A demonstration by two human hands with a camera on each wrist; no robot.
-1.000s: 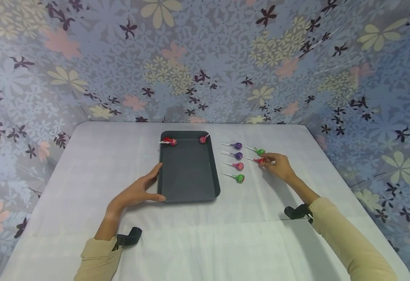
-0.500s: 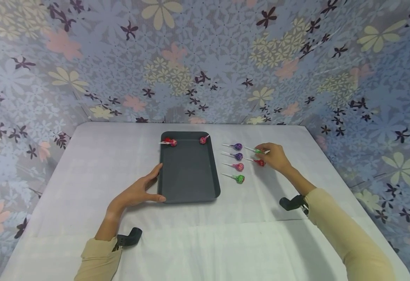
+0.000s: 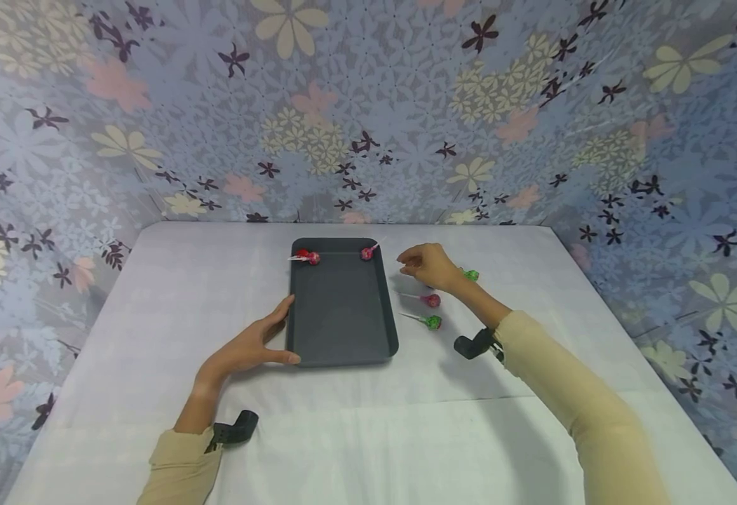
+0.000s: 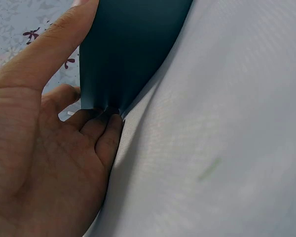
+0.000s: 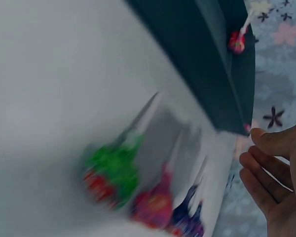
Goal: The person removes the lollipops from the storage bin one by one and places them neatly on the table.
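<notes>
A dark grey tray lies on the white cloth. My left hand rests against its left side, fingertips at the wall and thumb near the front corner. My right hand hovers right of the tray's back part, fingers loosely bent with nothing between them. Below it, the right wrist view shows a green lollipop, a pink lollipop and purple lollipops on the cloth. Another green lollipop lies behind my right forearm, which hides the red one.
Inside the tray, a red lollipop and a pink lollipop lie at the back left corner, and another pink lollipop at the back right. Floral fabric rises behind the table and along both sides.
My right hand has gone from the red lollipop to the green one behind it, then left over the purple lollipops toward the tray. The left hand and tray have stayed put.
</notes>
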